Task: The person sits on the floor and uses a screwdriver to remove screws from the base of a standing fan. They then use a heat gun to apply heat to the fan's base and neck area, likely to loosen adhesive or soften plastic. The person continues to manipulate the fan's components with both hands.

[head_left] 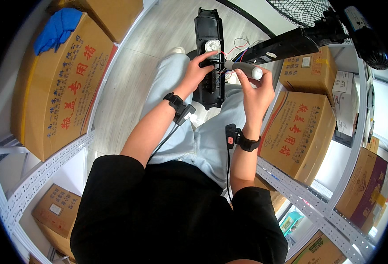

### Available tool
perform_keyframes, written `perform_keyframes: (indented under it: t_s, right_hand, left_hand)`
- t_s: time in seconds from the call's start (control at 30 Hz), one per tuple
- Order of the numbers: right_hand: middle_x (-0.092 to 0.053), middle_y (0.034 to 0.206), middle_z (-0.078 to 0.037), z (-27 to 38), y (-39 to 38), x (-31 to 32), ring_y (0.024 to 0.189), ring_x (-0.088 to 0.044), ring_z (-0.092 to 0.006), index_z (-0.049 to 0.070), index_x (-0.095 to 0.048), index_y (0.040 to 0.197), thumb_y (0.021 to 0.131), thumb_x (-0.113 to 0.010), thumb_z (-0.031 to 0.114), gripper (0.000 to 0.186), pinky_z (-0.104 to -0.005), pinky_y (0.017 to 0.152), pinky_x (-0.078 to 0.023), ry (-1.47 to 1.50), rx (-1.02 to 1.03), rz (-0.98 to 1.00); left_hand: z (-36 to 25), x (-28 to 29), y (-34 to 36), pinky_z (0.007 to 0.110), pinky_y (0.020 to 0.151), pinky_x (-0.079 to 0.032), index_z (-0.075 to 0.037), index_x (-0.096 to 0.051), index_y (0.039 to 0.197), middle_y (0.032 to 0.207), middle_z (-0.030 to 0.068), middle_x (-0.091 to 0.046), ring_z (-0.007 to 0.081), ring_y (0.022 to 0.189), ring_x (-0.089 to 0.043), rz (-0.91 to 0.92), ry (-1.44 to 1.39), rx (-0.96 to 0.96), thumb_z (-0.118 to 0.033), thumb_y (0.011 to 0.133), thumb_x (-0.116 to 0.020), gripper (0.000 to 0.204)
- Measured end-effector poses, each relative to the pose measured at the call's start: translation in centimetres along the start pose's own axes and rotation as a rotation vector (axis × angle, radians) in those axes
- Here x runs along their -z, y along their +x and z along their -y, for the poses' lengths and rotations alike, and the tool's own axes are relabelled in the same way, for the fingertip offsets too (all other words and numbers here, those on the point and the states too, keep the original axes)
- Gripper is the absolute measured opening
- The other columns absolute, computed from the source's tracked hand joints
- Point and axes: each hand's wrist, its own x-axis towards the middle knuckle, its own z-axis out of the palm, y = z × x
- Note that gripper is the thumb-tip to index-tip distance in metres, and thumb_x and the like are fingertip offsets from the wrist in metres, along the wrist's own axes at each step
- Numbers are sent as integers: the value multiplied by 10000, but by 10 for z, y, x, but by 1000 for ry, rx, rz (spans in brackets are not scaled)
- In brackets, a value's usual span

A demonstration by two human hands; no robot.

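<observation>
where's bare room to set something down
The floor between the large carton and the left trouser leg looks bare. It's crowded at the black housing: left hand, right hand, grey-handled tool, wires.

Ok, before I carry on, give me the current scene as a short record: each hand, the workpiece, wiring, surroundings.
Left hand: at the black housing, index fingertip by the white round part
Right hand: gripping a grey cylindrical tool, its white end away from the housing
Workpiece: long black housing, above the person's lap
Wiring: thin coloured wires, red and blue among them, right of the housing
Upper right: black mesh fan grille
Left side: blue cloth on a cardboard box
Tool tip: cannot tell whether touching
</observation>
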Motion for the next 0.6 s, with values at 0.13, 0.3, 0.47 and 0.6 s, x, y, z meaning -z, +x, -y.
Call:
perform_keyframes:
  t_s: [0.13, 0.3, 0.47, 0.6]
  right_hand:
    - [-671, 867, -93, 4, -2, -3, 771, -669, -179, 18, -573, 1038, 723, -800, 192, 426, -285, 671, -527, 92, -12, 33]
    - [-670, 919, -86, -7, 1, -7, 813, -658, -155, 36, -597, 1061, 741, -779, 139, 381, -266, 707, -511, 9, 125, 69]
    - [-669, 978, -98, 8, -7, 1, 880, -638, -138, 29, -627, 1016, 746, -764, 96, 310, -259, 773, -491, 142, -28, 95]
    - [-663, 984, -105, 15, -7, 16, 916, -632, -170, 2, -619, 1005, 743, -753, 52, 299, -287, 811, -495, 348, 69, -28]
  left_hand:
    - [-1, -1, 0, 267, 953, -398, -49, -562, 1242, 1228, 65, -565, 136, 1098, -521, -9, 21, -30, 86, 776, -564, 486]
    - [0, 0, 0, 265, 942, -405, -50, -563, 1242, 1235, 62, -563, 131, 1095, -523, -17, 34, -23, 82, 778, -571, 482]
    - [4, 0, 0, 262, 932, -414, -71, -575, 1235, 1202, 54, -587, 128, 1075, -538, -13, 80, -33, 73, 777, -591, 480]
    - [16, 5, 6, 246, 914, -421, -84, -585, 1226, 1167, 20, -604, 112, 1034, -551, -102, 285, -110, 82, 782, -592, 474]
